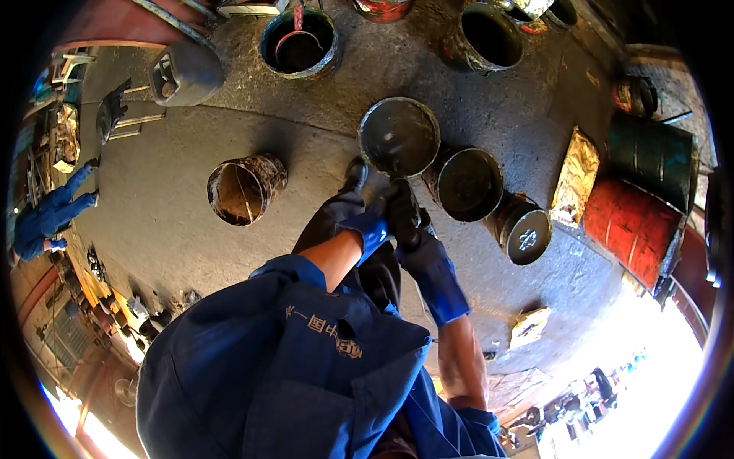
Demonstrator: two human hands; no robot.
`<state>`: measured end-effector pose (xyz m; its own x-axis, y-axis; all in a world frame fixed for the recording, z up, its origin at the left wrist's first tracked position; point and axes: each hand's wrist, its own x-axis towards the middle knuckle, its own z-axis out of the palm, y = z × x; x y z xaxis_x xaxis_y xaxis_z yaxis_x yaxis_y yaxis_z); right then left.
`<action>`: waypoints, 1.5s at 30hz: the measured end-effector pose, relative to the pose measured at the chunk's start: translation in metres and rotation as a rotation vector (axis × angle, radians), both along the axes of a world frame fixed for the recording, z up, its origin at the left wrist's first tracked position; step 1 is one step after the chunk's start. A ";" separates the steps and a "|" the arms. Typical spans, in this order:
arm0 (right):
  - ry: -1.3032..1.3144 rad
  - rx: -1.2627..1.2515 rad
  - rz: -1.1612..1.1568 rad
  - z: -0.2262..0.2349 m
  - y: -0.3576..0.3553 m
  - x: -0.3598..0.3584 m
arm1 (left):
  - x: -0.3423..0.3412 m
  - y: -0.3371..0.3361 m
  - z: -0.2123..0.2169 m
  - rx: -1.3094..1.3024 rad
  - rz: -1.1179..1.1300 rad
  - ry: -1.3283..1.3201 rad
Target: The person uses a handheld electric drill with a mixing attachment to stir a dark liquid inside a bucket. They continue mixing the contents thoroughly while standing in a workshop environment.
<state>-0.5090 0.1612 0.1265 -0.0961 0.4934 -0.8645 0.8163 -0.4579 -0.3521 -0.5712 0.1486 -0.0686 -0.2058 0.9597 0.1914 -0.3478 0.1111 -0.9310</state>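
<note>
My left hand (371,228), in a blue glove, is closed and meets my right hand in front of my body. My right hand (419,249), also gloved, is closed, its fingers blackened. Between them is a dark, elongated shape (402,210); I cannot tell whether it is a tool or soiled glove fingers. Just beyond the hands stands an open bucket (399,138) with dark grey contents, its near rim close to the dark shape. To its right are a second dark-filled bucket (468,186) and a third bucket (529,236) with a pale mark on top.
A rusty bucket (246,190) sits on the floor at left. Farther off are a bucket with a red-handled dipper (298,46), another dark bucket (489,38) and a grey jerrycan (183,74). Red (634,229) and green (650,157) drums lie at right. Another person (53,218) is at far left.
</note>
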 end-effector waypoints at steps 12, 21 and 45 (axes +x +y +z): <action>-0.103 -0.012 0.021 0.021 0.009 -0.007 | -0.007 0.010 0.031 0.174 -0.045 -0.094; -0.025 0.009 -0.058 0.003 0.002 0.004 | -0.032 0.006 0.036 -0.045 -0.410 0.378; -0.061 0.090 -0.076 0.007 -0.016 0.018 | -0.017 0.006 0.029 0.087 -0.447 0.277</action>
